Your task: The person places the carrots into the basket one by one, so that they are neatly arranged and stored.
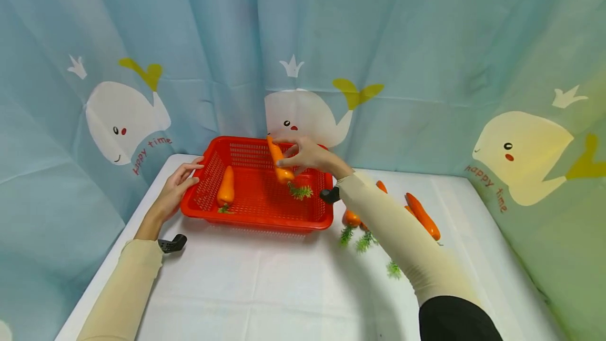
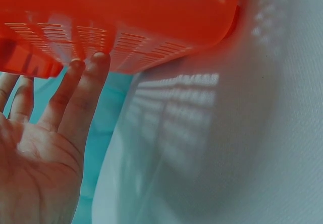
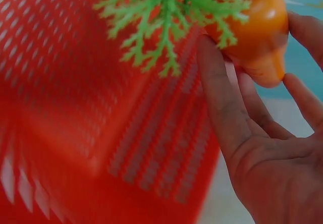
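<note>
My right hand (image 1: 307, 156) pinches a carrot (image 1: 280, 163) between thumb and fingertips, holding it tilted over the middle of the red basket (image 1: 265, 220), its green leafy top pointing down and towards me, just above the basket floor. In the right wrist view my fingers (image 3: 222, 98) lie along the carrot's thick end, with the green leaves (image 3: 166, 17) spread in front of the mesh. My left hand (image 1: 177, 186) is spread, its straight fingers resting against the basket's left outer wall; the left wrist view shows the fingertips (image 2: 96, 62) touching the slotted side. A second carrot (image 1: 226, 187) lies inside the basket near its left side. More carrots (image 1: 423, 216) lie on the white tabletop (image 1: 265, 283) to the right of the basket, partly hidden behind my right sleeve (image 1: 397, 236).
</note>
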The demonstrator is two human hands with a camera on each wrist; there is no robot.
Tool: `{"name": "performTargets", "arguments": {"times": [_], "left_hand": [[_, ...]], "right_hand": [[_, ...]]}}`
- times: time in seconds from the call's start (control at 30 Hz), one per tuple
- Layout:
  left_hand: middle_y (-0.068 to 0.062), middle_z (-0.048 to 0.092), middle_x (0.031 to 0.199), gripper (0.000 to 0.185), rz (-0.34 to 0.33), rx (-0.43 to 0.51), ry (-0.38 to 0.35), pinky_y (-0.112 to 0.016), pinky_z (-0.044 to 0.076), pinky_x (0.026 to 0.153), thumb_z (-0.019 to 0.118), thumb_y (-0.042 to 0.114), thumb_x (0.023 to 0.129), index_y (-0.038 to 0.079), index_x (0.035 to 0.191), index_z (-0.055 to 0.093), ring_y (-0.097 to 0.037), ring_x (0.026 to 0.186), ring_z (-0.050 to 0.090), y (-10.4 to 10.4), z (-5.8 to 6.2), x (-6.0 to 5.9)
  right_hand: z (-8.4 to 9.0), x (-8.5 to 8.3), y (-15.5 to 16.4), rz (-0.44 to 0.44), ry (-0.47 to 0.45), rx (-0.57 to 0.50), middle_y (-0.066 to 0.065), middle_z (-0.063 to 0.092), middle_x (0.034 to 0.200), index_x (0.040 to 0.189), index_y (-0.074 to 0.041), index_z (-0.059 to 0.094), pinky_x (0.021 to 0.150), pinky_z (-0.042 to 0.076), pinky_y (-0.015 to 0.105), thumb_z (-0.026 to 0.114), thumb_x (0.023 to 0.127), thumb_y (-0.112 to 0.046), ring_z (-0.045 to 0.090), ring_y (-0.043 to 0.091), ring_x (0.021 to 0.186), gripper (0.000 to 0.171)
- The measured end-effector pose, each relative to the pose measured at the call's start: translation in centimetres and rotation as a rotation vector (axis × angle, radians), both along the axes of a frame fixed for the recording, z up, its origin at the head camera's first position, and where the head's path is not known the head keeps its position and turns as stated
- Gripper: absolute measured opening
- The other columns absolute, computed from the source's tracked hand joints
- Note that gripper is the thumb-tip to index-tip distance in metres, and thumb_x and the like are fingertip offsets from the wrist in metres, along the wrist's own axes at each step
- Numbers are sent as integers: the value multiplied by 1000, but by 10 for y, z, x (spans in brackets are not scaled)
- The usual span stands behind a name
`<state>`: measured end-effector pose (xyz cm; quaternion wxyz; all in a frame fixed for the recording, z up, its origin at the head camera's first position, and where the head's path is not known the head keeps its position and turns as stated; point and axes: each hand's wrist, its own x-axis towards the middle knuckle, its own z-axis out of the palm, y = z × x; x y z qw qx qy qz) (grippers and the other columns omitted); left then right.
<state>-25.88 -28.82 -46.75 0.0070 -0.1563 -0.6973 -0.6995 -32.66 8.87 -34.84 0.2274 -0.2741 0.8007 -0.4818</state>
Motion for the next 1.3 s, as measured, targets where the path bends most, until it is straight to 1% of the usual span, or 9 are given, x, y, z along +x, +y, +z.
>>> {"name": "performTargets", "arguments": {"times": [0.23, 0.37, 0.5, 0.57, 0.73, 0.8, 0.9, 1.1, 1.3], "left_hand": [[-9, 19, 161, 39, 1, -4, -30, -21, 48, 93, 44, 2, 101, -10, 137, 37, -24, 149, 12, 1, 6, 4], [-11, 19, 161, 38, 11, -21, -35, -20, 47, 94, 44, 1, 101, -11, 136, 36, -25, 149, 12, 4, 15, 12], [-11, 19, 161, 39, 9, -27, -29, -19, 47, 94, 45, 3, 101, -11, 136, 37, -25, 149, 13, 5, 19, 16], [-11, 19, 161, 39, 4, -22, -27, -19, 47, 94, 45, 3, 101, -11, 136, 37, -24, 149, 13, 4, 17, 16], [-8, 19, 161, 38, 7, -12, -30, -19, 47, 94, 44, 2, 101, -10, 136, 37, -24, 149, 12, 0, 3, 7], [-8, 20, 161, 38, 8, -9, -30, -19, 47, 94, 43, 2, 101, -9, 137, 37, -24, 149, 13, -1, -2, 4], [-6, 21, 161, 38, 13, -10, -24, -19, 47, 93, 45, 4, 101, -7, 137, 38, -24, 148, 14, -1, -5, 2], [-5, 21, 161, 40, 7, 4, -19, -20, 48, 93, 48, 9, 101, -5, 138, 39, -21, 149, 14, 0, -3, 1], [-4, 22, 161, 40, 2, 4, -19, -20, 48, 93, 49, 11, 101, -4, 137, 40, -21, 148, 15, 0, -2, -1]], "right_hand": [[-26, -7, -41, 2, -80, 15, 18, 61, 120, 146, -17, 44, 78, 57, 49, 74, 87, -16, 65, 27, 98, 66], [-40, -8, -61, -8, -102, 41, 16, 59, 123, 145, -17, 46, 74, 59, 44, 75, 86, -17, 63, 24, 102, 66], [-54, -7, -78, -19, -113, 88, 13, 61, 118, 144, -17, 47, 72, 59, 40, 76, 85, -18, 64, 23, 95, 65], [-61, -6, -85, -27, -114, 113, 13, 61, 117, 143, -16, 48, 72, 59, 41, 76, 85, -18, 65, 24, 89, 65], [-76, -7, -95, -69, -150, 142, 11, 54, 122, 142, -15, 50, 71, 59, 42, 77, 84, -16, 63, 23, 81, 63], [-79, -8, -97, -81, -158, 150, 11, 53, 124, 141, -14, 50, 70, 59, 42, 77, 84, -16, 63, 23, 79, 63], [-81, -9, -101, -82, -163, 158, 14, 53, 123, 142, -12, 49, 70, 59, 43, 77, 85, -16, 64, 25, 78, 64], [-81, -8, -109, -93, -179, 166, 15, 52, 125, 142, -10, 48, 75, 58, 45, 76, 85, -17, 65, 25, 79, 64], [-79, -7, -116, -102, -260, 143, 14, 56, 116, 142, -10, 48, 77, 57, 48, 76, 84, -15, 67, 28, 81, 65]]}}
